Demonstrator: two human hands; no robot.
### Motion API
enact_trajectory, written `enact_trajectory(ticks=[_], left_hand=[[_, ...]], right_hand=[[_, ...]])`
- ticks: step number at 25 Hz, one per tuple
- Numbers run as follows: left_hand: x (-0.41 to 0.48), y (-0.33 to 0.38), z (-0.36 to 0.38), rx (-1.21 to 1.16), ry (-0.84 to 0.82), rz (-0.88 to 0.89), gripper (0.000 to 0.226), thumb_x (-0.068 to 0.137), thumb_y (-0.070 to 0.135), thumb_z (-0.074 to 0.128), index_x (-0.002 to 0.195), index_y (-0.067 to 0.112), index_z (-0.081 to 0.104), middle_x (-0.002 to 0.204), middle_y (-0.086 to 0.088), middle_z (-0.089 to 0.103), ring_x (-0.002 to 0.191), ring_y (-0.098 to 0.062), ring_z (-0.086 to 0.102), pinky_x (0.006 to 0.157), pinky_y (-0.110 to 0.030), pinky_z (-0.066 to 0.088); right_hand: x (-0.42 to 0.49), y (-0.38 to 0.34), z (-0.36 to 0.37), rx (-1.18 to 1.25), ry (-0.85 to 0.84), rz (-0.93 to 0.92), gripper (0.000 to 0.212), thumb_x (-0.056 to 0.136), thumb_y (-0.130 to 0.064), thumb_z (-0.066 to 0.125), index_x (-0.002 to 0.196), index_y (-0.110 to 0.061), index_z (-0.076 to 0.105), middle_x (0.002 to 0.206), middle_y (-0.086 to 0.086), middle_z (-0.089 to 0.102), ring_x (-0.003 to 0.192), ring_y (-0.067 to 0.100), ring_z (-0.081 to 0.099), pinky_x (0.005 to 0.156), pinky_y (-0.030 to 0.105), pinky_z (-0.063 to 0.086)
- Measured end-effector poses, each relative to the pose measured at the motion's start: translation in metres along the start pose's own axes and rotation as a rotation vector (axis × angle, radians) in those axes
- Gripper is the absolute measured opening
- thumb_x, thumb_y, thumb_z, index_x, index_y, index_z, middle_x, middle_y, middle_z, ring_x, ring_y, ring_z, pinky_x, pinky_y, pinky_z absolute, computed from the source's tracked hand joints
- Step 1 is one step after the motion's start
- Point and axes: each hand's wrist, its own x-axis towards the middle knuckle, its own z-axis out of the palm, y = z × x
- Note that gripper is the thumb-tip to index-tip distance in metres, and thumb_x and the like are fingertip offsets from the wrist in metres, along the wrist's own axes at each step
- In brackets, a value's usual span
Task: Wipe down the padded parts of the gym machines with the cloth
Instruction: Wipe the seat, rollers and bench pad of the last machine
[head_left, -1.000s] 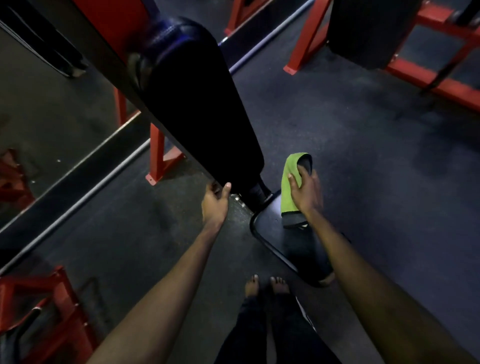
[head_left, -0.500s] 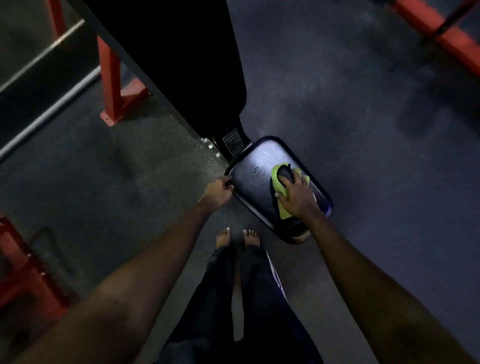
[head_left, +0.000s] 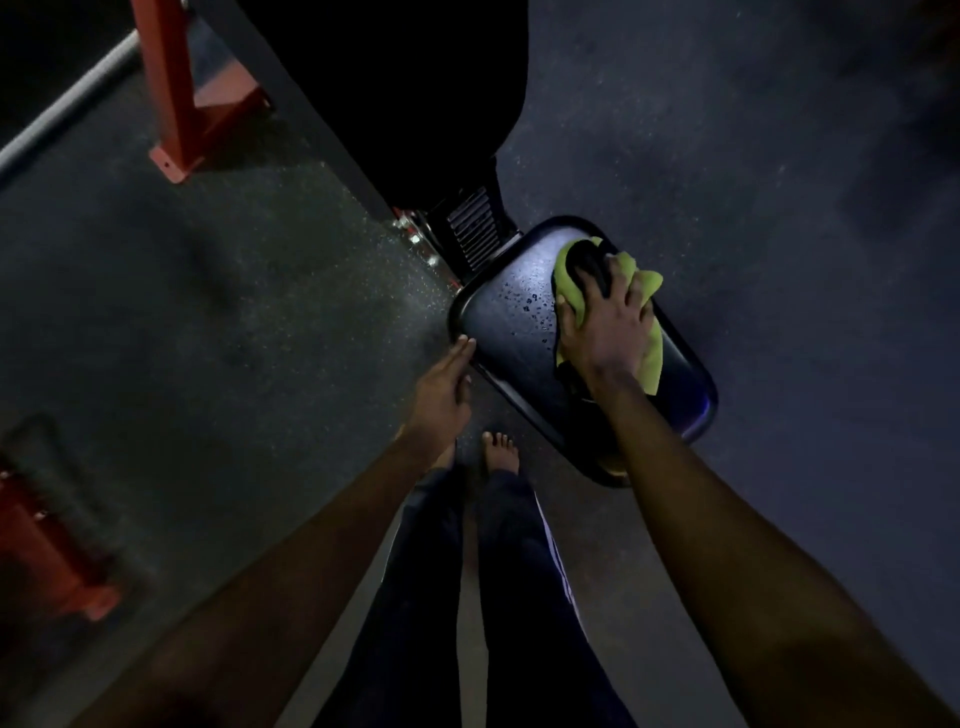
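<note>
Green cloth (head_left: 641, 293) lies under your right hand (head_left: 605, 335), which presses it onto the seat pad (head_left: 506, 338) with the fingers spread across it. A darker fold of the cloth bunches up just ahead of your fingertips, and a green corner trails out past your wrist. Your left hand (head_left: 441, 389) is flat, its fingers straight and held together, with the tips touching the near left edge of the pad. It holds nothing.

Droplets (head_left: 531, 306) bead on the black pad just left of the cloth, where light glares off the surface. At the pad's far end a ribbed bracket (head_left: 475, 228) joins it to the black back pad (head_left: 415, 78), which rises toward the top of the view.

Your bare feet (head_left: 501, 451) stand on the floor (head_left: 727, 156) just beside the pad's near edge, below dark trousers (head_left: 519, 582) with a pale side stripe. A red post (head_left: 169, 88) stands bolted down at upper left, near a grey rail (head_left: 67, 106). More red frame (head_left: 47, 545) sits at lower left, blurred.
</note>
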Motion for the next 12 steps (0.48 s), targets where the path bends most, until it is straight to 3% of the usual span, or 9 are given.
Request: enact_trajectory(ticks=[2, 6, 9, 12], left_hand=[[0.004, -0.010, 0.002, -0.039, 0.046, 0.030, 0.050, 0.097, -0.005, 0.049, 0.145, 0.005, 0.052, 0.149, -0.010, 0.051, 0.138, -0.011, 0.043, 0.115, -0.015, 0.031], [0.007, -0.018, 0.001, -0.096, 0.091, 0.058, 0.048, 0.096, -0.004, 0.047, 0.143, 0.005, 0.054, 0.142, -0.012, 0.056, 0.131, -0.018, 0.052, 0.111, -0.036, 0.043], [0.020, -0.015, -0.005, -0.123, 0.040, -0.014, 0.051, 0.101, 0.007, 0.047, 0.152, 0.008, 0.042, 0.152, -0.012, 0.046, 0.140, -0.021, 0.043, 0.115, -0.033, 0.038], [0.039, -0.029, -0.009, -0.107, -0.020, 0.036, 0.055, 0.098, 0.008, 0.047, 0.153, 0.006, 0.039, 0.159, -0.010, 0.039, 0.147, -0.019, 0.034, 0.120, -0.034, 0.032]], right_hand=[[-0.009, -0.018, 0.008, -0.027, -0.016, -0.111, 0.054, 0.100, -0.055, 0.044, 0.150, -0.035, 0.042, 0.164, 0.006, 0.026, 0.148, 0.043, 0.026, 0.112, 0.060, 0.032], [-0.054, -0.016, 0.023, -0.091, -0.111, -0.362, 0.053, 0.095, -0.046, 0.054, 0.147, -0.037, 0.046, 0.166, 0.001, 0.024, 0.148, 0.041, 0.028, 0.109, 0.058, 0.036], [-0.034, -0.002, 0.014, -0.056, -0.083, -0.235, 0.059, 0.092, -0.043, 0.057, 0.149, -0.036, 0.044, 0.165, 0.004, 0.026, 0.146, 0.042, 0.030, 0.108, 0.059, 0.039], [0.003, -0.006, 0.009, 0.006, 0.004, -0.068, 0.057, 0.094, -0.047, 0.052, 0.149, -0.034, 0.044, 0.164, 0.008, 0.028, 0.147, 0.042, 0.029, 0.111, 0.060, 0.034]])
